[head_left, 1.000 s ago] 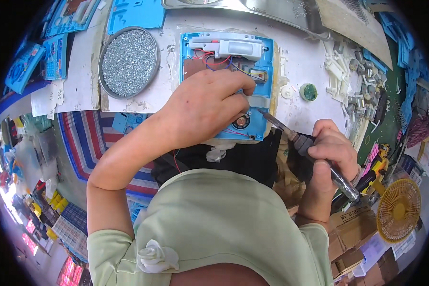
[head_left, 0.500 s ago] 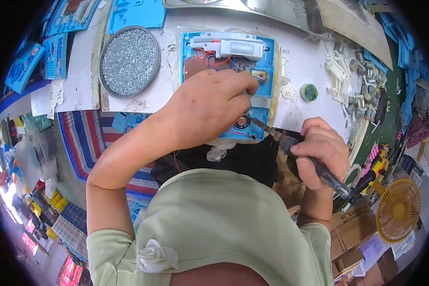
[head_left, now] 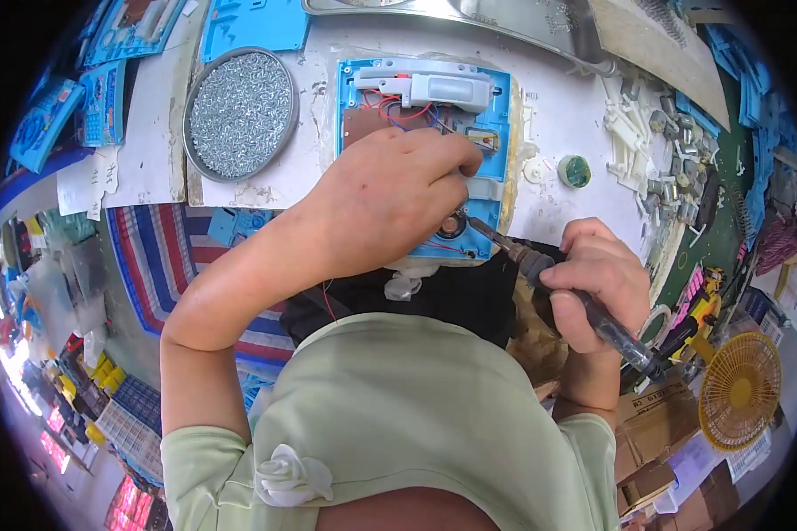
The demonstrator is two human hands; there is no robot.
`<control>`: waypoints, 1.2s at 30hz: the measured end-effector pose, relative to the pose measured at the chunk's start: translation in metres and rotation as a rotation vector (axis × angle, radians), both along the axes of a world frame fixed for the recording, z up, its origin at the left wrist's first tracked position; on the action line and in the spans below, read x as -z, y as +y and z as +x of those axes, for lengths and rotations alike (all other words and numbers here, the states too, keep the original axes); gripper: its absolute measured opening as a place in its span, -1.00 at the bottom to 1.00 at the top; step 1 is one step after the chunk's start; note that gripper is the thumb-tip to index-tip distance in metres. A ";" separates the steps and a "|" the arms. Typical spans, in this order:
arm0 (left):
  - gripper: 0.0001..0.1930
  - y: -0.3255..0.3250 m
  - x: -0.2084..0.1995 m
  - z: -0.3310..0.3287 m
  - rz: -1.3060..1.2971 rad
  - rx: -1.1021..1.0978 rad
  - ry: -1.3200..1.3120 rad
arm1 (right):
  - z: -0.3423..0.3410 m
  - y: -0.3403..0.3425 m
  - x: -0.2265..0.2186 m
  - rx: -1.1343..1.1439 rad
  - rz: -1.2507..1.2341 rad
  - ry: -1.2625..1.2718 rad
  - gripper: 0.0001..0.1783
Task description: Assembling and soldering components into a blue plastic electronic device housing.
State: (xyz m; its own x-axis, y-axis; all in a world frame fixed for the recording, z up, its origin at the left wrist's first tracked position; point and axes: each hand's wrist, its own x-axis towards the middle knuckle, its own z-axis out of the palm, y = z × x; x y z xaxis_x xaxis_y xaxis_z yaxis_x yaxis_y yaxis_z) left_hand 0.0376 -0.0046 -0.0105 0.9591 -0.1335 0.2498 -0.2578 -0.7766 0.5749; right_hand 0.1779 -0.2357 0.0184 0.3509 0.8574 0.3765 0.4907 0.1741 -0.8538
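In front of me lies a blue plastic housing (head_left: pixel 502 111) with a brown circuit board (head_left: pixel 359 124), red and blue wires (head_left: pixel 397 111) and a grey plastic part (head_left: pixel 452 88) inside. My left hand (head_left: pixel 394 190) rests over its middle, fingers curled together and pointing down; whatever they pinch is hidden beneath them. My right hand (head_left: pixel 598 283) grips the dark handle of a soldering iron (head_left: pixel 536 264). The iron slants up and left, its tip beside a small round speaker (head_left: pixel 452 226) near the housing's lower edge. I cannot tell whether the tip touches it.
A round tray (head_left: pixel 189 133) of small screws stands left of the housing. To the right are a small green-filled pot (head_left: pixel 574 172), white plastic parts (head_left: pixel 624 133) and metal pieces (head_left: pixel 673 190). A metal tray (head_left: pixel 469 11) lies along the back. A yellow fan (head_left: pixel 740 389) stands at lower right.
Almost nothing differs. Both hands, the soldering iron and the housing keep nearly the same places, with only a tiny shift of the left hand.
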 end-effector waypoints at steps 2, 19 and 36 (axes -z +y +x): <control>-0.75 0.000 -0.001 -0.001 0.003 0.000 0.005 | 0.001 0.000 0.001 -0.013 -0.013 -0.009 -0.87; -0.78 0.000 -0.001 0.000 0.020 0.005 0.016 | -0.005 -0.006 -0.020 0.021 -0.041 -0.106 -0.83; -0.69 -0.005 -0.014 -0.012 0.022 0.035 -0.009 | 0.010 -0.033 -0.012 0.224 0.094 -0.042 -0.80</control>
